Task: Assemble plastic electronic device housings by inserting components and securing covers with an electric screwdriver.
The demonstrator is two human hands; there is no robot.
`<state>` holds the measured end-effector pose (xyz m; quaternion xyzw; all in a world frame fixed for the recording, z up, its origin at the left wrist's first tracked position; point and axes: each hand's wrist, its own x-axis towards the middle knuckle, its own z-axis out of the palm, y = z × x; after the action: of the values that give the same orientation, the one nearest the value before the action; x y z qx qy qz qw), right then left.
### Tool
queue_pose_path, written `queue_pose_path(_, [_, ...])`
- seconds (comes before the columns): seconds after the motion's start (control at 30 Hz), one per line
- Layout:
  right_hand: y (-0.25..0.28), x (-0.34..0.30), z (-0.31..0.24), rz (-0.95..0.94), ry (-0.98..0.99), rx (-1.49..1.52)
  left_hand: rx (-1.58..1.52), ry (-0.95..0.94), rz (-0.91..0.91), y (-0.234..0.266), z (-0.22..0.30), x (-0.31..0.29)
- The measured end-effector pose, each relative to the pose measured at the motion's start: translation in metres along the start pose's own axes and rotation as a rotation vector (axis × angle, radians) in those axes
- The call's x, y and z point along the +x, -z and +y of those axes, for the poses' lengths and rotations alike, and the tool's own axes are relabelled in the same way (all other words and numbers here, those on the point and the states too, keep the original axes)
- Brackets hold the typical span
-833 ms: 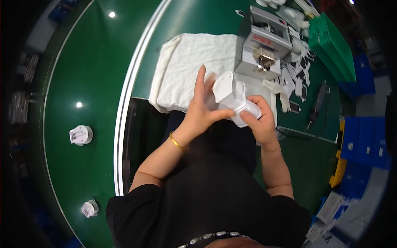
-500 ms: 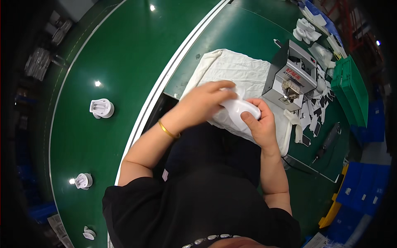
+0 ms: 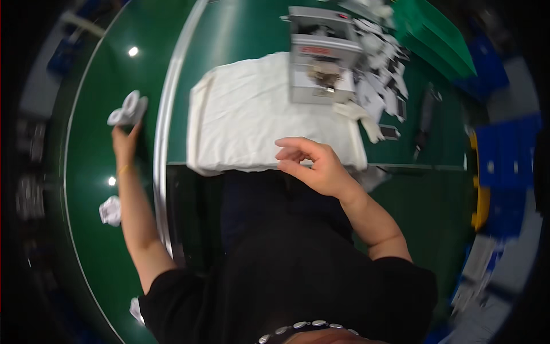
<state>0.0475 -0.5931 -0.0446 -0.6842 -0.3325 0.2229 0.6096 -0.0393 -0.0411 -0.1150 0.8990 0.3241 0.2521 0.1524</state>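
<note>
My left hand (image 3: pixel 124 137), arm stretched far to the left, has its fingers around the lower end of a rounded white plastic part (image 3: pixel 130 109) over the green belt. The part is blurred, so its details are lost. Over the front of a white cloth (image 3: pixel 246 114), my right hand (image 3: pixel 312 163) is empty, its fingers apart and loosely curved. Two more white parts sit on the belt nearer to me: one white part (image 3: pixel 110 211) beside my left forearm, another white part (image 3: pixel 136 309) partly hidden by my sleeve.
Behind the cloth stands a grey boxy machine (image 3: pixel 321 57). Right of it lie scattered white and black pieces (image 3: pixel 378 86) and a dark electric screwdriver (image 3: pixel 425 120). A green crate (image 3: pixel 432 43) and blue bins (image 3: pixel 507 152) are farther right. A metal rail (image 3: pixel 164 132) separates belt and table.
Both hands were together on a white part above the cloth. The left has swung out to the belt with a white part; the right has let go and opened. The view has turned.
</note>
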Motion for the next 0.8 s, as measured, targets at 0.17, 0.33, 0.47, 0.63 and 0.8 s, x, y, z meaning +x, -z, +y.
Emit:
queue_pose_path(0.17, [0.072, -0.043, 0.010, 0.483, -0.060, -0.059, 0.085, 0.113, -0.634, 0.158, -0.029, -0.037])
queue_pose_path(0.33, [0.162, -0.076, 0.017, 0.865, -0.318, -0.693, 0.063, 0.321, -0.861, 0.219, -0.060, -0.086])
queue_pose_path(0.47, [0.174, -0.082, 0.027, 0.676, -0.448, -0.899, -0.115, 0.306, -0.639, 0.214, -0.078, -0.116])
queue_pose_path(0.63, [0.188, -0.085, 0.042, 0.669, -0.554, -0.776, 0.202, 0.265, -0.776, 0.203, -0.027, -0.108])
queue_pose_path(0.8, [0.183, -0.088, 0.039, 0.875, -0.464, -1.055, -0.252, 0.444, -0.867, 0.192, -0.016, -0.106])
